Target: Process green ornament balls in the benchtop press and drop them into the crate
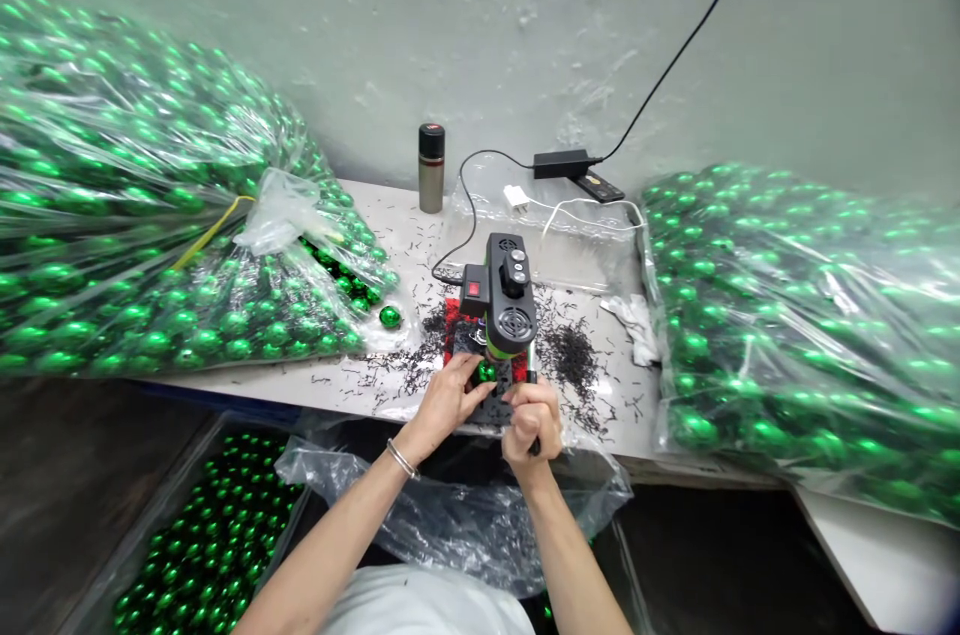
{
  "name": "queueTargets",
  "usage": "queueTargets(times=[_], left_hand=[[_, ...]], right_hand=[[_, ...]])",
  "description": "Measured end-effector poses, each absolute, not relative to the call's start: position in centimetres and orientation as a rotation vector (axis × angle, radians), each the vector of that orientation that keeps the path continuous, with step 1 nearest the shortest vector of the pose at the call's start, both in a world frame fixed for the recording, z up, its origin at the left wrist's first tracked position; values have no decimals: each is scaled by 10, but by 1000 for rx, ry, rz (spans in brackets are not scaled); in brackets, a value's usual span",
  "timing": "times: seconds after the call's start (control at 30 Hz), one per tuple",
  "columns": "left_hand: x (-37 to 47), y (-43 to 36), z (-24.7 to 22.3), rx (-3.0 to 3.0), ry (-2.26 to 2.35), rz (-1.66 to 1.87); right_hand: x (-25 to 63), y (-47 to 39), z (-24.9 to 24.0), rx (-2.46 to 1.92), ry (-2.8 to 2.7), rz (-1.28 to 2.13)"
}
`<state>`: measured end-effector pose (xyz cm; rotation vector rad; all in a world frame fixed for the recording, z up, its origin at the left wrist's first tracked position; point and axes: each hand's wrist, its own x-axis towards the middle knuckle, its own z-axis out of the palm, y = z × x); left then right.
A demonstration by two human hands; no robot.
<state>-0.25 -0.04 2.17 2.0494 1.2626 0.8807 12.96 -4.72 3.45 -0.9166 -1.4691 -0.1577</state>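
Note:
On the table stands a small black machine with round vents and a red switch, its base lying over something red. My left hand has its fingers closed on a shiny green ball under the machine's head. A bracelet circles that wrist. My right hand is wrapped round a black handle at the machine's right front. Another green ball rests loose on the table to the left. Short black scraps are strewn around the machine.
Big clear bags of green balls, one at left and one at right, flank the machine. A bottle, a power adapter and a white charger lie behind. A bin of green balls stands below left; plastic sheeting hangs in front.

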Motion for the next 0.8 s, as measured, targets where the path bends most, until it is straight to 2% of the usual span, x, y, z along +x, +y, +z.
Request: queueTargets(times=[0.3, 0.63, 0.8], left_hand=[[-2, -1, 22, 2032, 1271, 908], [-11, -24, 15, 2036, 1227, 1026], [-44, -46, 10, 2175, 1309, 1058]], right_hand=[[136, -43, 34, -845, -1627, -222], [125, -52, 118, -1021, -1376, 75], [120, -54, 115, -1021, -1343, 87]])
